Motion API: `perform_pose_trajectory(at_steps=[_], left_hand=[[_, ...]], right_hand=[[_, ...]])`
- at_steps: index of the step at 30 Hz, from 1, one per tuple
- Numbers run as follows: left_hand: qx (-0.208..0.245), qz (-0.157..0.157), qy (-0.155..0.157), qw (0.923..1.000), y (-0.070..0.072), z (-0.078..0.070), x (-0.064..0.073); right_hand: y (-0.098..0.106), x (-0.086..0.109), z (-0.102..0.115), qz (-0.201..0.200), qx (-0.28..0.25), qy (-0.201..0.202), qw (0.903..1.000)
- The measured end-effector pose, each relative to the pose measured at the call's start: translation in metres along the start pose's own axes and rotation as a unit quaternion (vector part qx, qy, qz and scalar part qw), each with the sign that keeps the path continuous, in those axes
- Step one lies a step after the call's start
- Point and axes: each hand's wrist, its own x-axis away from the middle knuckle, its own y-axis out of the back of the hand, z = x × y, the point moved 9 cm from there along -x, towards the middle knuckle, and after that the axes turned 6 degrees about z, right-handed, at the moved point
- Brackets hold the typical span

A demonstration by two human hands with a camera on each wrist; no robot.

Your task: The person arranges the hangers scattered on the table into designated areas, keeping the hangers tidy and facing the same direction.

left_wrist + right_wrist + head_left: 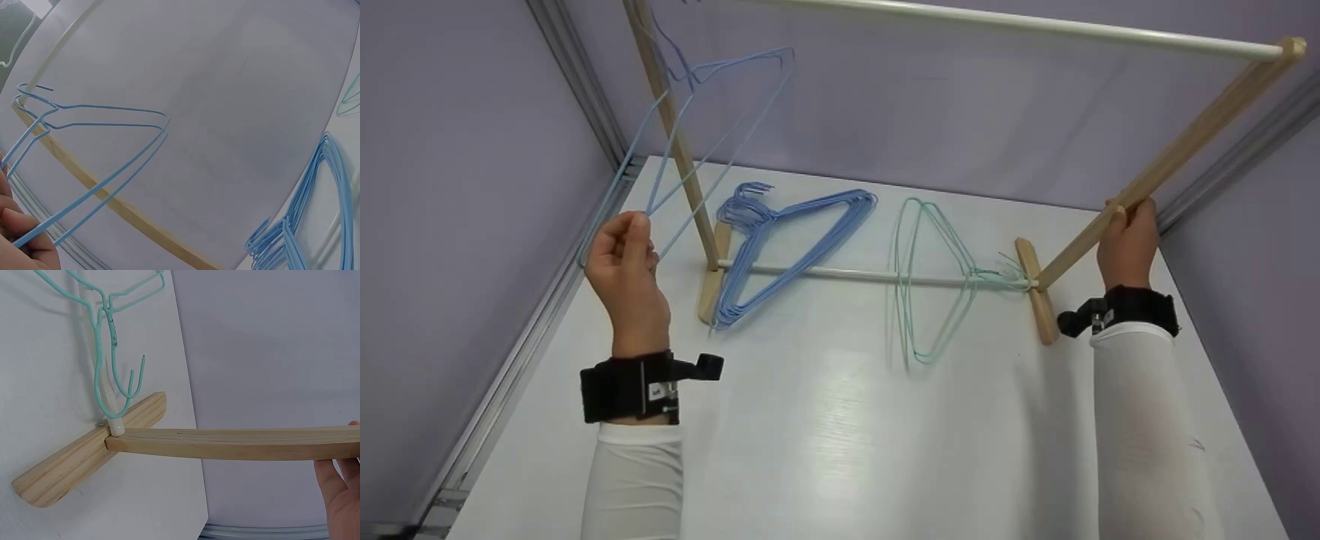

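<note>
My left hand [628, 262] pinches the lower part of a light blue wire hanger [735, 156] at the upper left. In the left wrist view, two blue hangers [107, 124] hang close together, their hooks at the end of the white upper rod [56, 48] beside the wooden post [140, 225]. My right hand [1131, 244] grips the right wooden post [1185, 150] of the rack, thumb on the near side. The right wrist view shows fingers [329, 481] at that post's lower edge.
A bundle of blue hangers [754, 217] lies by the rack's left foot [709, 296]. Mint green hangers [997, 279] lie over the lower rod [847, 273] near the right foot [1044, 319]. Pale walls [945, 112] enclose the white table [840, 420].
</note>
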Motion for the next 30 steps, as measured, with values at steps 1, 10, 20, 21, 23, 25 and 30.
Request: perform_pose_trajectory(at_steps=[1,10,20,21,23,25,30], left_hand=[[0.001,0.0,-0.001,1.0,0.001,0.0,0.0],[-0.009,-0.02,-0.025,0.9994,0.008,-0.003,0.001],[-0.006,-0.051,-0.048,0.9975,0.019,-0.005,0.001],[-0.005,-0.055,-0.05,0.9972,0.02,-0.004,0.001],[-0.004,-0.064,-0.054,0.9964,0.023,-0.004,0.001],[-0.004,-0.076,-0.058,0.9955,0.027,-0.004,0.002],[0.014,-0.113,-0.053,0.9922,0.038,-0.001,0.002]], right_hand=[[0.0,0.0,-0.001,0.002,-0.001,-0.003,1.0],[0.0,0.0,-0.002,0.001,0.004,-0.009,1.0],[0.001,0.0,-0.001,-0.004,-0.001,0.002,1.0],[0.001,0.0,0.0,-0.005,-0.001,0.003,1.0],[0.001,0.001,0.0,-0.005,0.0,0.003,1.0],[0.001,0.002,0.0,-0.006,0.001,0.003,1.0],[0.001,0.002,0.001,-0.004,-0.005,0.004,1.0]])
